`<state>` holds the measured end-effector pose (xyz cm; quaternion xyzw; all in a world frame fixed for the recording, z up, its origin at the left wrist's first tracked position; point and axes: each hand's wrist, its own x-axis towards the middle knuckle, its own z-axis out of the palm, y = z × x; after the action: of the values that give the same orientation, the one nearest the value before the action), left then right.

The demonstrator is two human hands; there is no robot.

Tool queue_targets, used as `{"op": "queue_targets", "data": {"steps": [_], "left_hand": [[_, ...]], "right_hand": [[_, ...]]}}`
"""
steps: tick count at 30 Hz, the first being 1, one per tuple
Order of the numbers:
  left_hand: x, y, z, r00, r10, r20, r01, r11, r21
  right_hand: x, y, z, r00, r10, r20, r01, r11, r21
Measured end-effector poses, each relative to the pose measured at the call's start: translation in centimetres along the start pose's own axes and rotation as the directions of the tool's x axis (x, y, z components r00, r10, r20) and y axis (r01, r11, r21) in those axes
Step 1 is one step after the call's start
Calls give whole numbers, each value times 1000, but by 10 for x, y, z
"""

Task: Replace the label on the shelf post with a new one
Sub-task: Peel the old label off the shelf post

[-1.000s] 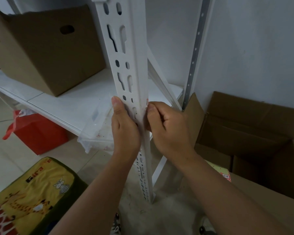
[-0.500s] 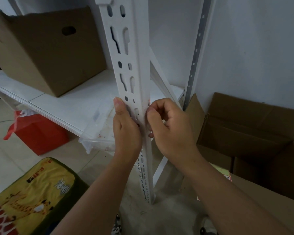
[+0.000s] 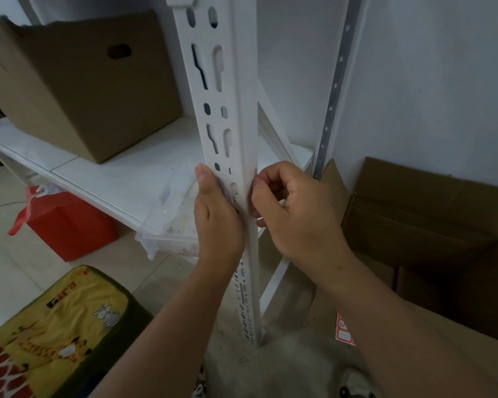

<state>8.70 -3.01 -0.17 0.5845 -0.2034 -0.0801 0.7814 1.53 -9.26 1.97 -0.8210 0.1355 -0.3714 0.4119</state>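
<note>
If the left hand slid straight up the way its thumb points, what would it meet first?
Probably nothing but more post: the left hand lies against the shelf post, thumb up. Above it are only slotted holes, until a white bracket at the picture's top edge.

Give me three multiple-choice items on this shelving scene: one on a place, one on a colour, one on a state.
1. Where is the closed cardboard box?
A. on the shelf board
B. on the floor
C. on the cushion

2. What colour is the bag below the shelf?
A. blue
B. red
C. green

3. What is the right hand doing?
A. hanging idle
B. lying flat on the floor
C. working curled fingers at the shelf post edge

Answers: 1 A, it rests on the white board; 2 B, plainly red; 3 C, fingertips meet the post's right edge where a red-edged label peeks out.
</note>
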Motion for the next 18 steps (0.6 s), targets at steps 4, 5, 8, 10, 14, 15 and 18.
{"op": "queue_targets", "data": {"steps": [4,5,8,10,14,15,18], "left_hand": [[-1,-1,0,1000,0,-19,0,1000,3],[-1,0,-1,1000,1,-19,-1,1000,5],[-1,1,-2,1000,22,-3,-22,1000,21],[-2,2,-1,1000,26,-3,-25,999,34],[-3,2,-2,999,35,14,-36,999,30],[-2,1,-2,999,33,7,-34,999,35],[-1,0,-2,999,26,-19,-26,999,34]], "right_hand": [[1,0,5,999,26,-44,-24,999,44],[1,0,6,997,55,-53,-50,996,79],[-1,1,9,990,127,-67,-112,976,189],[-2,0,9,986,153,-62,-134,961,242],[-3,1,8,971,237,-17,-215,907,362],[-4,2,8,964,266,-2,-244,886,394],[-6,4,5,952,303,38,-285,835,471]]}}
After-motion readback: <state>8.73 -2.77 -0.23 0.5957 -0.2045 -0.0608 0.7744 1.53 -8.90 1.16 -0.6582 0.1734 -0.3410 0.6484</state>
